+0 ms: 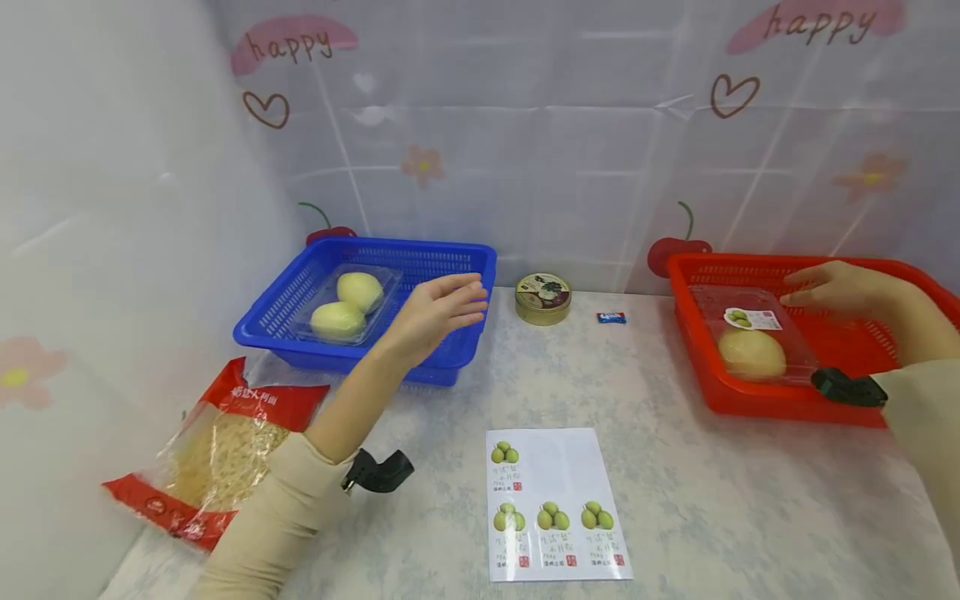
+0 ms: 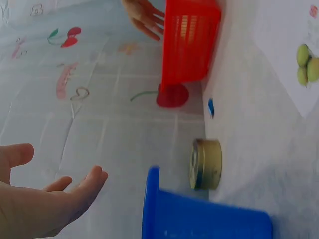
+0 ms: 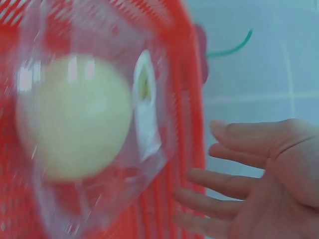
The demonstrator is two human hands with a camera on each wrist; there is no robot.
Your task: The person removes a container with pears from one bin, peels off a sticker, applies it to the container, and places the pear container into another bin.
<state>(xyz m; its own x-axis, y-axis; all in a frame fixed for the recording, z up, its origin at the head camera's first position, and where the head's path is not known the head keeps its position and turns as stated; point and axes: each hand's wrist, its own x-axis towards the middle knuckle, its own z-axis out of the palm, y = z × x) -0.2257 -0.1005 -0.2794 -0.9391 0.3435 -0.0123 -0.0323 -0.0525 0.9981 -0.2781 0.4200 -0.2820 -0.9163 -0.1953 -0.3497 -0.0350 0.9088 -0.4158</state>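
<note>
My right hand hovers over the red basket, fingers loosely extended and holding nothing. Just left of it in that basket lies a clear plastic box with a round pale-yellow fruit inside and a white label with a green fruit picture on its lid. Above the right rim of the blue basket is my left hand, its fingers relaxed and nothing in its grasp. Two pale-yellow fruits sit in another clear box inside the blue basket. The right wrist view shows the boxed fruit close up, blurred.
A sheet of fruit-picture stickers lies at the front middle, with a bare patch at its upper right. Behind it stand a round gold tin and a small blue packet. A red-ended bag of pasta rests at the left.
</note>
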